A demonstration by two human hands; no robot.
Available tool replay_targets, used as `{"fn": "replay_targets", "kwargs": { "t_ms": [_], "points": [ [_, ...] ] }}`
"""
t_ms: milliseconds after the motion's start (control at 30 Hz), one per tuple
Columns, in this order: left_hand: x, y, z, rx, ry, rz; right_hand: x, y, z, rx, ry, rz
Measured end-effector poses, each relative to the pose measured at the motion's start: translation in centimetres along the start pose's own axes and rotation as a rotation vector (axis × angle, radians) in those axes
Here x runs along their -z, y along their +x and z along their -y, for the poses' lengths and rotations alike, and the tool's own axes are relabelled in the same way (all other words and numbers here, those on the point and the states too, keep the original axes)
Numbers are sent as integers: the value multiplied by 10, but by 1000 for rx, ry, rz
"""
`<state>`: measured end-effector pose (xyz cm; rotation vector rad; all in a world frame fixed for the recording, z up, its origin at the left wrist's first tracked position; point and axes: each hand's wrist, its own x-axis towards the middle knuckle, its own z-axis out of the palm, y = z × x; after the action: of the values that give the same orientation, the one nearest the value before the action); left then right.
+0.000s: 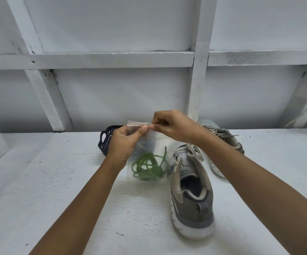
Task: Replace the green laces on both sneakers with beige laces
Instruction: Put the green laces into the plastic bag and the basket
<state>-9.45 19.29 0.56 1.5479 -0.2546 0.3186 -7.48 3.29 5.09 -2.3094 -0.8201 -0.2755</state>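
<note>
A clear plastic bag (152,144) hangs upright above the white table, with coiled green laces (147,167) bunched at its bottom. My left hand (125,144) pinches the bag's top edge at the left. My right hand (169,126) pinches the same top strip just to the right, thumb and fingers together. A grey sneaker (191,196) with beige laces stands right of the bag, heel toward me. A second grey sneaker (226,142), also laced in beige, lies behind it, partly hidden by my right forearm.
A dark blue perforated basket (106,140) sits behind my left hand, near the back of the white table (47,190). A white wall with framing beams (198,80) rises right behind the table.
</note>
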Motion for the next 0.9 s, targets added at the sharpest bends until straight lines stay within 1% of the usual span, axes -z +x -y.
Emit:
{"fn": "replay_targets", "kwargs": {
  "t_ms": [100,167,200,267,333,367,400,500,567,633,667,700,733,767,833,900],
  "points": [
    [5,0,-2,54,-2,20,-1,-1,-1,26,14,-16],
    [12,1,2,58,41,16,-2,-1,-2,22,36,-52],
    [16,1,5,37,66,-9,-1,0,-2,23,59,-85],
    [23,2,13,16,70,-115,5,4,0,33,131,-173],
    [27,2,17,66,-20,-247,14,10,3,36,227,-282],
    [28,2,17,103,-88,-274,19,15,4,25,279,-345],
    [29,3,18,144,-155,-267,22,18,4,2,336,-407],
    [34,7,19,297,-320,-162,21,28,-7,-87,515,-544],
    [37,10,21,442,-391,-78,12,32,-18,-169,600,-582],
    [35,12,24,531,-374,-27,-1,33,-31,-254,673,-593],
    [34,13,26,534,-372,-49,-5,32,-37,-295,668,-601],
    [35,16,29,519,-381,-96,-9,32,-44,-332,613,-599],
    [38,20,31,479,-369,-142,-11,31,-51,-363,512,-578],
    [43,24,32,415,-309,-168,-13,31,-57,-387,391,-541],
    [51,36,31,263,-42,-138,-18,29,-65,-439,189,-480],
    [57,48,29,105,299,-102,-22,32,-69,-487,148,-446]
  ]
}}
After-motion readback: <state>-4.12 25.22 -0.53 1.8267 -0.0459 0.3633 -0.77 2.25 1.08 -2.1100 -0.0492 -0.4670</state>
